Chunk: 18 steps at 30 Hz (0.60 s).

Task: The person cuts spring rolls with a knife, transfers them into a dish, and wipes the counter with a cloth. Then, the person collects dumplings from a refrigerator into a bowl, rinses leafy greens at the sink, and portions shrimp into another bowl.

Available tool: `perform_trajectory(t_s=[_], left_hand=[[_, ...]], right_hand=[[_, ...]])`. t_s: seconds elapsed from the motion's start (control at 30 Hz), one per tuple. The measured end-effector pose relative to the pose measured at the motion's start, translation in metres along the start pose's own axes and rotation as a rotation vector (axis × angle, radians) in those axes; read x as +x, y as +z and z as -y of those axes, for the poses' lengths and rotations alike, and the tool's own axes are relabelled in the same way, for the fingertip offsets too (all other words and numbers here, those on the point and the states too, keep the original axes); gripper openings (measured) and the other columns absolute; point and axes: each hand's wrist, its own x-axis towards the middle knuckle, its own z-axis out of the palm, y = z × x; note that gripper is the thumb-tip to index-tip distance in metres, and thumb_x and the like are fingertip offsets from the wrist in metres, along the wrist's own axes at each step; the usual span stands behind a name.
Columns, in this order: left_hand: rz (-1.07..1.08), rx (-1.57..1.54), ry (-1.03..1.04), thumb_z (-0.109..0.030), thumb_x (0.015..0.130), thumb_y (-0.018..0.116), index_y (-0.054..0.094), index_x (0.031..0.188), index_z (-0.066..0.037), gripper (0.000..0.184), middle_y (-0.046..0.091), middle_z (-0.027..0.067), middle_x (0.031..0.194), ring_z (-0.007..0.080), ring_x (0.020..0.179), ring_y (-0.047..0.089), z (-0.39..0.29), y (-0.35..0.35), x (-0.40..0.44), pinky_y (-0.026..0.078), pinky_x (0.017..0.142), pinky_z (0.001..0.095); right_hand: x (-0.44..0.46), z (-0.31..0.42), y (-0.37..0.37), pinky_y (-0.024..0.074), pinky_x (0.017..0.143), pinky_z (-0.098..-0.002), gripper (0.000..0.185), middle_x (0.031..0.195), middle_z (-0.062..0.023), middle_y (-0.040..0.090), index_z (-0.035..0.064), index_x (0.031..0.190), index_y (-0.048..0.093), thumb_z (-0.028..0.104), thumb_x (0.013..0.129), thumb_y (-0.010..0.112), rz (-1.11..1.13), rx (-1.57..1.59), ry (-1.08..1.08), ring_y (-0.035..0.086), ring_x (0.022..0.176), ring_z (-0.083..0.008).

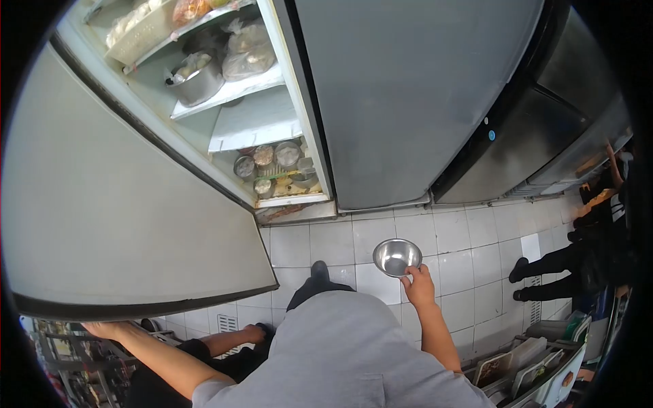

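Note:
My right hand (418,282) pinches the near rim of a round stainless steel bowl (396,257), held out over the tiled floor. No contents show inside the bowl. At the far left, my left hand (102,329) grips the bottom-left edge of the open refrigerator door (136,197), its fingertips mostly hidden behind that edge. The open refrigerator's shelves (255,126) show beyond the door. A metal pot (197,80) and filled plastic bags (248,58) sit on one shelf, and several small containers (275,160) stand at the bottom.
A closed grey refrigerator door (408,102) stands beside the open one, with more steel cabinets to its right. Another person's legs (554,275) are at the right, and someone's arm (231,340) is at the lower left. A rack of trays (530,367) is at the lower right.

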Motion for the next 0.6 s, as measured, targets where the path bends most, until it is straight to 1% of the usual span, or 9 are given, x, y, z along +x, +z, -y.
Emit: perform_trajectory(t_s=[0.03, 0.07, 0.1, 0.13, 0.17, 0.2, 0.27, 0.4, 0.6], left_hand=[[0.236, 0.095, 0.124, -0.046, 0.096, 0.060, 0.063, 0.140, -0.009, 0.058, 0.071, 0.0167, 0.130, 0.0329, 0.116, 0.070, -0.004, 0.086, 0.065, 0.056, 0.095, 0.0492], [0.329, 0.180, 0.189, -0.051, 0.094, 0.062, 0.064, 0.140, -0.011, 0.061, 0.072, 0.0168, 0.130, 0.0338, 0.117, 0.071, -0.006, 0.179, 0.129, 0.056, 0.095, 0.0507], [0.583, 0.448, 0.150, -0.051, 0.093, 0.067, 0.063, 0.144, -0.018, 0.061, 0.068, 0.0119, 0.140, 0.0273, 0.131, 0.062, 0.023, 0.228, 0.168, 0.049, 0.110, 0.0457], [0.495, 0.342, 0.173, -0.047, 0.092, 0.068, 0.068, 0.136, -0.017, 0.053, 0.071, 0.0122, 0.134, 0.0318, 0.123, 0.068, -0.037, 0.154, 0.118, 0.056, 0.100, 0.0498], [0.482, 0.388, 0.297, -0.044, 0.091, 0.066, 0.072, 0.129, -0.015, 0.048, 0.073, 0.0138, 0.129, 0.0337, 0.117, 0.071, -0.034, 0.160, 0.120, 0.057, 0.096, 0.0496], [0.408, 0.319, 0.227, -0.042, 0.094, 0.062, 0.073, 0.125, -0.011, 0.046, 0.074, 0.0181, 0.125, 0.0359, 0.113, 0.072, 0.013, 0.224, 0.153, 0.059, 0.094, 0.0496], [0.394, 0.139, 0.010, -0.039, 0.094, 0.061, 0.073, 0.125, -0.010, 0.044, 0.073, 0.0189, 0.124, 0.0360, 0.114, 0.072, 0.032, 0.221, 0.145, 0.058, 0.095, 0.0491], [0.262, -0.106, -0.167, -0.034, 0.094, 0.061, 0.072, 0.125, -0.009, 0.041, 0.073, 0.0206, 0.122, 0.0362, 0.114, 0.071, 0.084, 0.212, 0.159, 0.056, 0.097, 0.0482], [0.018, -0.165, -0.148, -0.026, 0.094, 0.061, 0.071, 0.125, -0.007, 0.037, 0.072, 0.0232, 0.119, 0.0366, 0.115, 0.069, 0.142, 0.113, 0.274, 0.054, 0.101, 0.0469]], right_hand=[[-0.001, 0.002, 0.001, 0.0573, 0.082, -0.0485, 0.027, 0.112, -0.0132, 0.061, 0.0160, 0.106, 0.070, 0.025, 0.085, 0.085, 0.008, -0.003, 0.000, 0.066, 0.102, -0.0368], [-0.001, 0.004, 0.003, 0.0572, 0.082, -0.0484, 0.027, 0.111, -0.0132, 0.061, 0.0159, 0.106, 0.070, 0.025, 0.085, 0.085, 0.039, -0.008, 0.019, 0.066, 0.101, -0.0369], [0.000, 0.007, 0.005, 0.0571, 0.082, -0.0484, 0.028, 0.111, -0.0132, 0.061, 0.0157, 0.106, 0.069, 0.025, 0.085, 0.085, 0.069, -0.014, 0.039, 0.066, 0.100, -0.0369], [0.002, 0.010, 0.008, 0.0571, 0.082, -0.0484, 0.028, 0.111, -0.0132, 0.061, 0.0157, 0.106, 0.069, 0.025, 0.085, 0.085, 0.072, -0.018, 0.038, 0.066, 0.100, -0.0369], [0.002, 0.012, 0.011, 0.0570, 0.083, -0.0484, 0.028, 0.113, -0.0134, 0.061, 0.0157, 0.106, 0.069, 0.025, 0.085, 0.085, 0.106, -0.019, 0.056, 0.066, 0.101, -0.0370], [0.002, 0.014, 0.013, 0.0570, 0.083, -0.0484, 0.028, 0.114, -0.0137, 0.061, 0.0156, 0.106, 0.069, 0.024, 0.084, 0.085, 0.140, -0.024, 0.078, 0.066, 0.101, -0.0371], [0.000, 0.014, 0.015, 0.0568, 0.085, -0.0485, 0.028, 0.117, -0.0144, 0.061, 0.0156, 0.107, 0.069, 0.023, 0.084, 0.084, 0.125, -0.029, 0.106, 0.066, 0.103, -0.0378], [-0.005, 0.017, 0.024, 0.0545, 0.088, -0.0489, 0.028, 0.115, -0.0177, 0.062, 0.0125, 0.108, 0.069, 0.020, 0.085, 0.084, 0.013, -0.056, 0.188, 0.064, 0.107, -0.0404], [0.000, 0.071, 0.046, 0.0540, 0.088, -0.0486, 0.028, 0.115, -0.0196, 0.062, 0.0098, 0.107, 0.069, 0.016, 0.084, 0.084, -0.191, -0.107, 0.411, 0.064, 0.105, -0.0411]])
